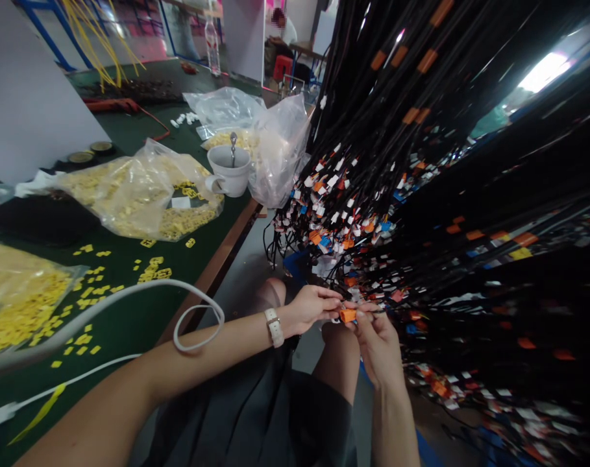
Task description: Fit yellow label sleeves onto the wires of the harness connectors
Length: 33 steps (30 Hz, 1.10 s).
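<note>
Just above my knees, my right hand (pixel 376 337) pinches an orange connector (pixel 348 315) between thumb and fingers. My left hand (pixel 310 309) meets it from the left, with its fingertips together close to the connector's left side; whether they grip a part of it is hidden. Around and behind both hands hang dense bundles of black cables (pixel 367 130), their ends fitted with white, orange and blue connectors (pixel 324 207). A white watch (pixel 274 327) is on my left wrist.
Left is a green table (pixel 143 311) with bags of yellow parts (pixel 143 188), loose yellow pieces (pixel 85 298) and a white mug (pixel 230 170) holding a spoon. A white cable (pixel 197 324) loops over my left forearm. A person (pixel 285 32) sits far behind.
</note>
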Each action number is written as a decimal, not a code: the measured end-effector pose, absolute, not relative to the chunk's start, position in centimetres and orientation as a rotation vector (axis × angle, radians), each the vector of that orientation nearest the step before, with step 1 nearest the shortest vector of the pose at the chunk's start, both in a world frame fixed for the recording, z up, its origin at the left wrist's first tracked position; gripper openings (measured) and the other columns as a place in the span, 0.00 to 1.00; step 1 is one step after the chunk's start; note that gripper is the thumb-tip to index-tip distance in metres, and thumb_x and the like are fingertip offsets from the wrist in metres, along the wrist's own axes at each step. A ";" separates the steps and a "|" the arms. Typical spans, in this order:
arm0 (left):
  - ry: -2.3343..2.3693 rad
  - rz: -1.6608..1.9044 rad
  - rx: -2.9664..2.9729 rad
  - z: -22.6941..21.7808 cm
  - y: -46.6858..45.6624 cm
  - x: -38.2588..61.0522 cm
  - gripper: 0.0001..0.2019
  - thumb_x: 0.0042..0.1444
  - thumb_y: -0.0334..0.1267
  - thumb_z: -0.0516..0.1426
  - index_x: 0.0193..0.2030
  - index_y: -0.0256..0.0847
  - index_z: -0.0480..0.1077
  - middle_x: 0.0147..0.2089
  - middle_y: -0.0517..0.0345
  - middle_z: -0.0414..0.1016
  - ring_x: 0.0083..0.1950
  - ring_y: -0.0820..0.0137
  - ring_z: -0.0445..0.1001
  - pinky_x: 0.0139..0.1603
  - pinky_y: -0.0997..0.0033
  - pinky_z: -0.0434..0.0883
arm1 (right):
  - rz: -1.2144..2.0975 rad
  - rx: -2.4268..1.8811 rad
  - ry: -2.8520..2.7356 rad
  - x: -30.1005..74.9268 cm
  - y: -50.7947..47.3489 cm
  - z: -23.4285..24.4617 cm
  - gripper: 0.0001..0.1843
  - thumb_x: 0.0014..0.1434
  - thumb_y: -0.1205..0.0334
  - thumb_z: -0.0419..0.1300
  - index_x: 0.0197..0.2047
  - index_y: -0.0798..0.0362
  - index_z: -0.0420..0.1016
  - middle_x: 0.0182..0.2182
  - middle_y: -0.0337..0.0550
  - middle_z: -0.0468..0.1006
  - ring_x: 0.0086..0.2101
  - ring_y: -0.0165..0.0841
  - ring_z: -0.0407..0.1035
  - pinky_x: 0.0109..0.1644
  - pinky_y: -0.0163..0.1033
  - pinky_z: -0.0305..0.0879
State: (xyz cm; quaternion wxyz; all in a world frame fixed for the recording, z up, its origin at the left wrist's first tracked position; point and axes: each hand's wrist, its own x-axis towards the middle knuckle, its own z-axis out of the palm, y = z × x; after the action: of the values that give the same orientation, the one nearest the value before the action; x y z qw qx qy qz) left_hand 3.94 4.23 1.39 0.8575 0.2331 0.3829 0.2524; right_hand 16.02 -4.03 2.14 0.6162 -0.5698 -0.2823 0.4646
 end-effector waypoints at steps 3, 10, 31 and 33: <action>0.807 0.527 0.513 1.4 4.3 3.9 0.03 0.50 0.23 0.58 0.33 0.28 0.72 0.28 0.53 0.72 0.25 0.79 0.71 0.32 0.77 0.70 | 1.076 -1.302 -0.648 16.0 -4.1 2.1 0.13 0.47 0.57 0.66 0.35 0.50 0.70 0.36 0.42 0.75 0.36 0.31 0.70 0.35 0.33 0.69; 0.785 0.508 0.546 1.2 4.4 3.9 0.04 0.53 0.22 0.55 0.32 0.29 0.70 0.25 0.56 0.70 0.23 0.80 0.68 0.28 0.79 0.67 | 1.092 -1.299 -0.609 15.9 -4.1 2.0 0.12 0.47 0.58 0.67 0.34 0.51 0.70 0.36 0.41 0.75 0.37 0.30 0.70 0.36 0.33 0.70; 0.747 0.464 0.565 1.0 4.6 3.9 0.05 0.47 0.20 0.54 0.29 0.31 0.67 0.21 0.60 0.67 0.19 0.81 0.65 0.22 0.82 0.61 | 1.138 -1.218 -0.568 15.8 -4.2 2.2 0.10 0.49 0.59 0.65 0.35 0.51 0.73 0.36 0.41 0.74 0.38 0.31 0.70 0.39 0.35 0.71; 0.769 0.462 0.557 1.1 4.6 3.9 0.06 0.46 0.20 0.54 0.29 0.31 0.67 0.20 0.60 0.67 0.20 0.80 0.65 0.22 0.82 0.61 | 1.112 -1.225 -0.571 15.8 -4.2 2.2 0.09 0.50 0.59 0.65 0.35 0.52 0.74 0.35 0.41 0.74 0.38 0.30 0.70 0.40 0.34 0.70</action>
State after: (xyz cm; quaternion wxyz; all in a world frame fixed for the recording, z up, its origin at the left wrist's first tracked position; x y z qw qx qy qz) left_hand 3.92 4.59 1.11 0.8639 0.2657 0.3669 0.2203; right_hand 15.83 -4.25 2.17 0.6408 -0.5373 -0.2502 0.4879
